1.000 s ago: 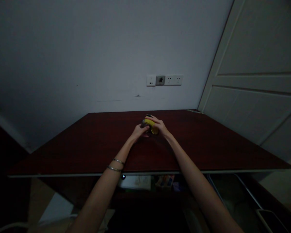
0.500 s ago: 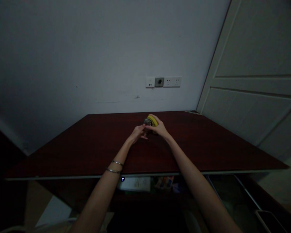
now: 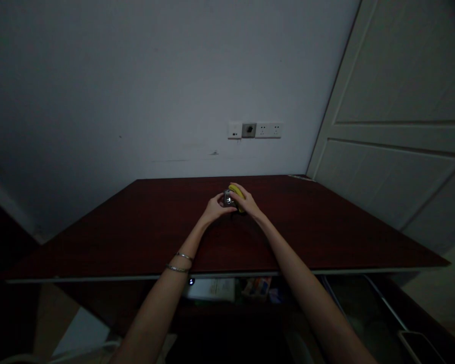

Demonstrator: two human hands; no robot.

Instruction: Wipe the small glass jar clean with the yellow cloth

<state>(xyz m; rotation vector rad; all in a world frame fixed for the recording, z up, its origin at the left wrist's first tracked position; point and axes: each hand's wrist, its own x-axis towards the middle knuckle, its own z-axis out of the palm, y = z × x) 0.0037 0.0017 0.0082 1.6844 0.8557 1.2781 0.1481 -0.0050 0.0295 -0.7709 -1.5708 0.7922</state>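
Observation:
Both my hands meet over the middle of a dark red-brown table (image 3: 136,232). My right hand (image 3: 245,203) is closed round a small yellow object (image 3: 236,192) with a shiny metal part (image 3: 228,198) on its left side. My left hand (image 3: 214,208) has its fingers curled and pinches at that metal part. Two thin bangles (image 3: 180,262) sit on my left wrist. The room is dim, so what the yellow object is stays unclear.
A white wall rises behind the table with a row of sockets (image 3: 255,130). A white panelled door (image 3: 398,126) stands at the right. Under the table's front edge lie papers and small boxes (image 3: 231,288); a grey bin (image 3: 364,308) is lower right.
The yellow object has been turned and lowered slightly in my right hand. My left hand has closed in on its metal part. The view shifted a little.

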